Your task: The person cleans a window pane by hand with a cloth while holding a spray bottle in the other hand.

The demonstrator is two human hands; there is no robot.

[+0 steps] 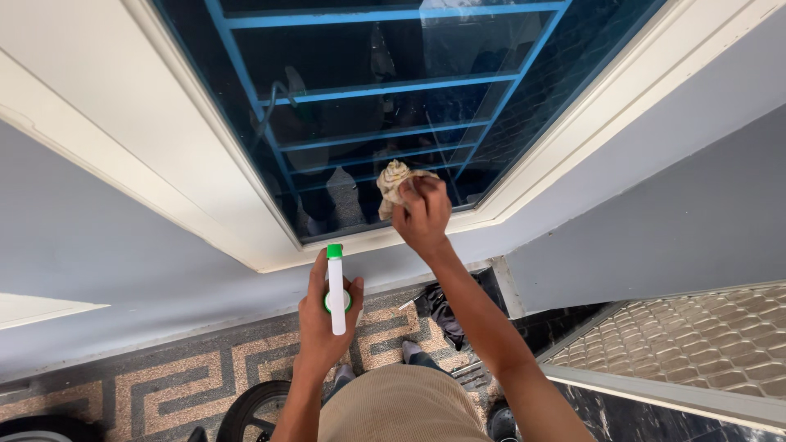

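The right hand (422, 214) presses a crumpled cloth (395, 182) against the window pane (385, 106) near its lower edge (mid-wipe, seemingly), while the left hand (323, 315) grips a spray bottle (336, 288).

Crumpled cloth (395, 182) — pale beige, bunched into a wad — is pressing against the dark window glass (385, 106) near its lower edge, with blue bars showing behind the pane. Spray bottle (336, 288) — white trigger head tipped with a green nozzle, green collar — is pointing up toward the glass, below and left of the cloth.
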